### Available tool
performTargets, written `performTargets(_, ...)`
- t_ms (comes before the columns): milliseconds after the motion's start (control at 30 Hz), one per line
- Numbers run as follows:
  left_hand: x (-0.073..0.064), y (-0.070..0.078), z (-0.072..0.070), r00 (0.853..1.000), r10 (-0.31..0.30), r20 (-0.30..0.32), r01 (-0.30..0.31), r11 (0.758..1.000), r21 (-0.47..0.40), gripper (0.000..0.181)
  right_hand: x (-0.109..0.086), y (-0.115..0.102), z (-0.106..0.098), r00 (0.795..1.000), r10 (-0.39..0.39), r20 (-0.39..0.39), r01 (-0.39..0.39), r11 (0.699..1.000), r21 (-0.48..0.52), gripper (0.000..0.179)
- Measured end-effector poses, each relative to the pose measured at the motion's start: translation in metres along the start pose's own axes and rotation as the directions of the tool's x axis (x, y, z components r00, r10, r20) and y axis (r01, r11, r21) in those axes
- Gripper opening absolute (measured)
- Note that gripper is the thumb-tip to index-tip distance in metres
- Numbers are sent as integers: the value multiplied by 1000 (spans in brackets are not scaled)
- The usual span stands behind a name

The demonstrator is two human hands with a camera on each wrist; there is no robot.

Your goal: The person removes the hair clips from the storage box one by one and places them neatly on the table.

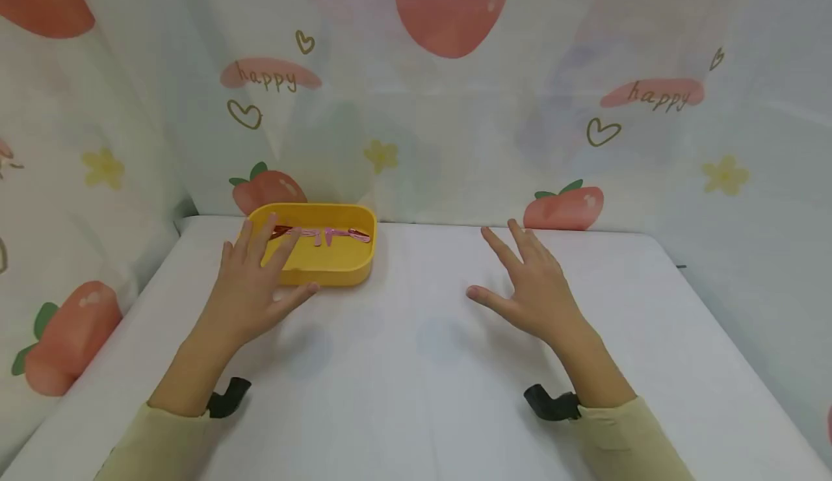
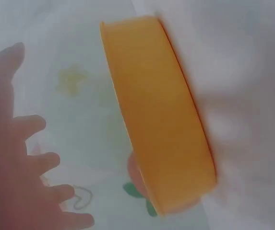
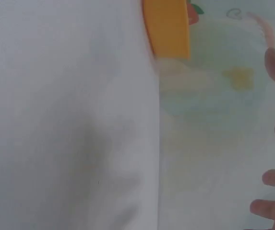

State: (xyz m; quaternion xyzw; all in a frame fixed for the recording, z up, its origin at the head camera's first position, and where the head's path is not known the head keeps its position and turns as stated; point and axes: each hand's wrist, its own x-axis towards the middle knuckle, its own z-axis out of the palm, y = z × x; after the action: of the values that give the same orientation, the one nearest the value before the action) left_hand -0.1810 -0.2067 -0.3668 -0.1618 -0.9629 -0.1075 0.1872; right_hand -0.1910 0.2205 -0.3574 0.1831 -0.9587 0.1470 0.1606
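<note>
My left hand (image 1: 250, 289), fingers spread, hovers over the front left of a yellow tray (image 1: 334, 276) and overlaps it in the head view. In the left wrist view the tray's side wall (image 2: 156, 115) shows, with the fingers (image 2: 43, 163) apart from it. Inside the tray lie several slim pink and dark red pieces (image 1: 328, 235), small and partly hidden behind the left fingers. My right hand (image 1: 536, 286) is held above the white table to the right of the tray, its fingers spread and holding nothing.
A white cloth covers the table (image 1: 416, 394). Behind it hangs a pale curtain (image 1: 448, 127) printed with fruit, flowers, hearts and the word "happy". A black curved piece is at each wrist, the left one (image 1: 229, 397) and the right one (image 1: 551, 403).
</note>
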Motion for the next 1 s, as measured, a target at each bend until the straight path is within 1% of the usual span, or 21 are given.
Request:
performTargets(33, 1, -7, -1, 1000, -22, 16, 22, 1000, -21, 88, 6, -2, 3, 1000, 3, 20, -3, 1000, 26, 90)
performTargets(100, 2, -21, -3, 997, -70, 46, 74, 993, -95, 85, 16, -8, 9, 998, 10, 67, -16, 995, 98, 88)
performTargets(167, 2, -37, -5, 991, -113, 74, 125, 975, -184, 82, 27, -15, 17, 993, 14, 116, -37, 980, 195, 86)
performTargets(200, 3, -45, -6, 987, -133, 86, 150, 961, -233, 80, 32, -18, 21, 991, 11, 137, -45, 968, 249, 84)
performTargets(267, 4, -61, -9, 981, -164, 106, 190, 928, -320, 75, 41, -26, 29, 985, 3, 173, -65, 933, 354, 81)
performTargets(333, 5, -76, -11, 976, -183, 118, 214, 899, -382, 70, 52, -34, 38, 980, -19, 199, -75, 889, 452, 78)
performTargets(367, 6, -84, -11, 975, -187, 121, 221, 885, -409, 68, 57, -38, 43, 977, -28, 213, -84, 863, 498, 76)
performTargets(433, 8, -98, -12, 970, -198, 143, 242, 855, -459, 63, 67, -45, 51, 968, -21, 251, -131, 811, 570, 73)
performTargets(467, 9, -104, -12, 965, -203, 163, 258, 831, -493, 62, 71, -49, 55, 962, -18, 272, -157, 779, 607, 72)
performTargets(533, 11, -116, -11, 952, -217, 214, 302, 770, -562, 60, 81, -55, 63, 950, -4, 314, -221, 701, 678, 69)
performTargets(600, 13, -125, -8, 933, -232, 277, 358, 701, -618, 61, 89, -60, 71, 935, 21, 353, -291, 611, 736, 65)
performTargets(633, 14, -129, -6, 921, -237, 309, 386, 659, -645, 62, 93, -63, 74, 929, 30, 368, -319, 566, 760, 63)
performTargets(667, 15, -133, -4, 913, -237, 333, 406, 620, -671, 63, 98, -65, 78, 925, 33, 379, -339, 523, 782, 62)
performTargets(733, 17, -139, -1, 896, -235, 376, 441, 560, -701, 65, 105, -70, 85, 915, 41, 401, -375, 451, 810, 61)
performTargets(767, 17, -142, 1, 888, -231, 398, 458, 535, -710, 66, 108, -72, 89, 910, 47, 413, -393, 421, 818, 60)
performTargets(800, 18, -145, 3, 879, -226, 419, 474, 510, -718, 68, 111, -74, 93, 905, 50, 424, -407, 397, 823, 60)
performTargets(867, 20, -148, 8, 863, -218, 456, 502, 468, -727, 69, 116, -77, 101, 897, 56, 439, -428, 365, 827, 60)
performTargets(933, 23, -150, 12, 849, -215, 482, 525, 439, -729, 69, 120, -80, 107, 889, 65, 454, -447, 340, 827, 59)
performTargets(1000, 26, -151, 15, 842, -213, 495, 536, 418, -733, 69, 123, -83, 113, 882, 76, 465, -462, 324, 825, 58)
